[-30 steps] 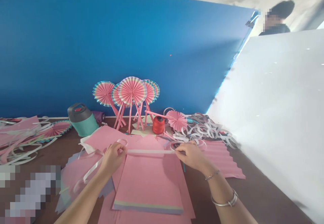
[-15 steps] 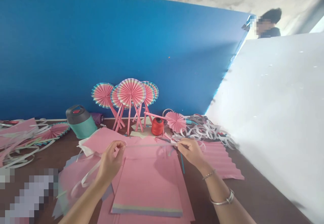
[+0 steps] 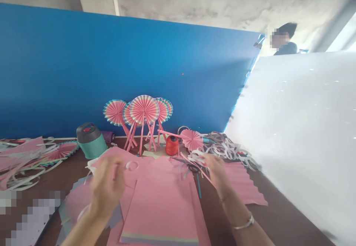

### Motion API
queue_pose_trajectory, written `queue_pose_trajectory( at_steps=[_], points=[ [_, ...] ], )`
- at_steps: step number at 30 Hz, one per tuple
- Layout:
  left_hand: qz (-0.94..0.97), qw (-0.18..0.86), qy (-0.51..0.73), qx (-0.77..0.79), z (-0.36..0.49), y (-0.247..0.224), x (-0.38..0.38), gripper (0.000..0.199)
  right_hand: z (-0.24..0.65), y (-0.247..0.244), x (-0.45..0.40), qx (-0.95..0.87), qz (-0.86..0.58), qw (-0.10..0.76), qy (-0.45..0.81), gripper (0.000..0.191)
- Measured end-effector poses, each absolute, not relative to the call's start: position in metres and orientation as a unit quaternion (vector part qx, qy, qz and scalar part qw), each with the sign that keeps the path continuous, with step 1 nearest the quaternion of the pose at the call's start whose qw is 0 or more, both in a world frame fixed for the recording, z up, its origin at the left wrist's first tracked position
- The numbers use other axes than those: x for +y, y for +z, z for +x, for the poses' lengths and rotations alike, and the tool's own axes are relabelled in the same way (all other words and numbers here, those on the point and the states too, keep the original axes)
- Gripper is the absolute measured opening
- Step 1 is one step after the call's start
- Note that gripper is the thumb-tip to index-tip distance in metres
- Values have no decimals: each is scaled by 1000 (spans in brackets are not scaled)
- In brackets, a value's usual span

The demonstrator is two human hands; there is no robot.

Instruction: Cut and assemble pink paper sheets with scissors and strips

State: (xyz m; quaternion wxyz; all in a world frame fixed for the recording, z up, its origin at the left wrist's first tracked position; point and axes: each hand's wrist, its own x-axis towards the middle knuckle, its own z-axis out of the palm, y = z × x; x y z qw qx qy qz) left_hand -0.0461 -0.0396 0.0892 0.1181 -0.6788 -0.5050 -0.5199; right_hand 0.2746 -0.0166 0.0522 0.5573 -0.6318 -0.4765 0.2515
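My left hand (image 3: pixel 107 186) is smeared by motion above the left side of the pink sheets, its fingers appearing bent. Just right of it, a curled white strip (image 3: pixel 132 165) shows against the pink paper; whether the hand touches it, I cannot tell. My right hand (image 3: pixel 217 172) reaches to the near edge of a tangle of white strips (image 3: pixel 222 150). Its blurred fingertips are close to loose strips, and a grip on them is unclear. Between the hands lies a stack of pink sheets (image 3: pixel 161 209) with a pale striped front edge. Dark-handled scissors (image 3: pixel 192 168) rest beyond it, partly covered.
Round pleated paper fans (image 3: pixel 144 109) on pink sticks lean against the blue partition (image 3: pixel 139 60). A red thread spool (image 3: pixel 171 146), a pink pleated fan (image 3: pixel 191 139) and a teal container (image 3: pixel 91 144) stand or lie nearby. Pleated pink paper (image 3: pixel 244 183) is at right. A person (image 3: pixel 286 40) is behind the white partition.
Earlier, a narrow pale strip was stretched between my hands. Now it no longer spans them; my left hand has moved left and nearer, and a white curl appears beside it.
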Motion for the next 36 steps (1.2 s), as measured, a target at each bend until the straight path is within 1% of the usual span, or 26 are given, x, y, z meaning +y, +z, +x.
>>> queue_pose_trajectory(
  at_steps=[2, 3, 4, 7, 9, 10, 12, 14, 15, 16, 17, 18, 19, 21, 23, 26, 27, 28, 31, 33, 36],
  points=[
    [-626, 162, -532, -547, -58, 103, -37, 11, 293, 49, -14, -472, -641, 563, 225, 31],
    [-652, 154, -512, -537, -63, 110, -35, 11, 300, 46, -12, -468, -647, 565, 208, 34],
    [-689, 142, -489, -515, -66, 117, -34, 12, 305, 43, -11, -486, -664, 544, 161, 37],
    [-754, 118, -447, -467, -67, 134, -31, 16, 305, 31, -5, -535, -722, 438, -10, 38],
    [-778, 102, -421, -456, -63, 142, -32, 17, 296, 26, -2, -526, -741, 408, -86, 52],
    [-787, 97, -412, -449, -60, 146, -33, 17, 291, 25, -3, -526, -736, 416, -93, 58],
    [-802, 92, -404, -431, -54, 152, -36, 16, 279, 27, -6, -558, -689, 461, -32, 63],
    [-812, 88, -400, -417, -48, 156, -38, 16, 268, 33, -13, -606, -596, 511, 127, 57],
    [-814, 84, -398, -414, -45, 158, -39, 16, 263, 37, -17, -630, -537, 508, 239, 51],
    [-816, 80, -395, -415, -43, 159, -39, 16, 259, 40, -20, -636, -475, 507, 337, 49],
    [-815, 76, -393, -419, -41, 159, -39, 16, 256, 44, -23, -631, -427, 502, 409, 52],
    [-814, 71, -389, -425, -40, 159, -39, 16, 253, 46, -26, -626, -393, 492, 460, 56],
    [-814, 65, -385, -431, -39, 158, -38, 17, 251, 48, -28, -625, -379, 485, 481, 57],
    [-815, 54, -374, -439, -39, 156, -36, 17, 248, 50, -30, -640, -398, 472, 456, 50],
    [-819, 45, -365, -441, -40, 153, -34, 18, 245, 49, -31, -673, -430, 460, 387, 40],
    [-825, 37, -355, -439, -40, 152, -32, 18, 239, 43, -31, -717, -439, 444, 311, 44],
    [-826, 36, -352, -438, -40, 152, -32, 19, 236, 40, -30, -723, -439, 443, 295, 42],
    [-828, 34, -350, -438, -40, 152, -32, 19, 234, 38, -29, -724, -444, 447, 282, 36],
    [-825, 31, -343, -447, -41, 154, -32, 19, 231, 33, -25, -713, -461, 454, 270, 14],
    [-819, 22, -341, -462, -42, 153, -32, 19, 232, 34, -23, -709, -467, 447, 283, 12],
    [-790, -25, -339, -509, -46, 142, -26, 17, 237, 41, -23, -691, -485, 420, 333, 18]
  ],
)
